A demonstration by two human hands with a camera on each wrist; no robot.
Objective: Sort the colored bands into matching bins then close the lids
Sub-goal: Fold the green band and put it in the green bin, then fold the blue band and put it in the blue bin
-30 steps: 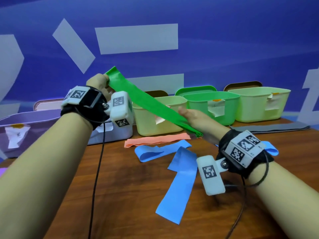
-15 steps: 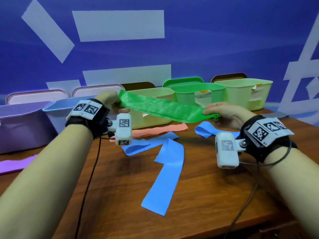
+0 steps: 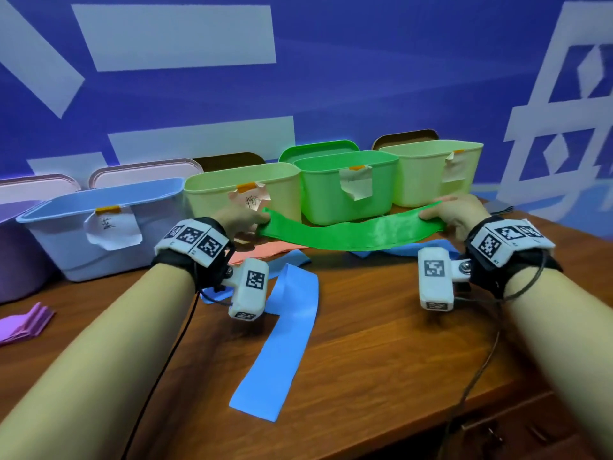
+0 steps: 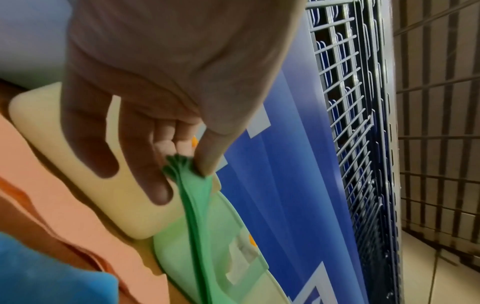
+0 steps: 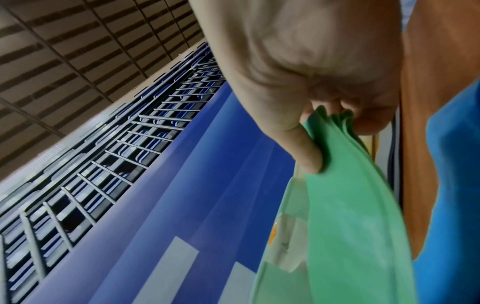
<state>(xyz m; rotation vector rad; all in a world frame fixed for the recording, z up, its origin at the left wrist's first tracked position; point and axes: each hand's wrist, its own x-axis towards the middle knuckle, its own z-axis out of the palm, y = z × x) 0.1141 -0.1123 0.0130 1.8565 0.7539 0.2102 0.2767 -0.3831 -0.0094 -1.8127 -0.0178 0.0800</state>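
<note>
Now your left hand point(image 3: 240, 218) and right hand point(image 3: 459, 212) — each pinching an end — have lowered the green band point(image 3: 348, 232) level before the green bin point(image 3: 345, 185), ready to drop in.

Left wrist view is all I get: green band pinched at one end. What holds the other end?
Observer: The right hand pinches it; the green band sags in between.
Operator: Green bin open?
Observer: Yes, the green bin is open, and its lid stands behind it.
Operator: Any band out of my frame?
Observer: A folded purple band lies at the far left.
</note>
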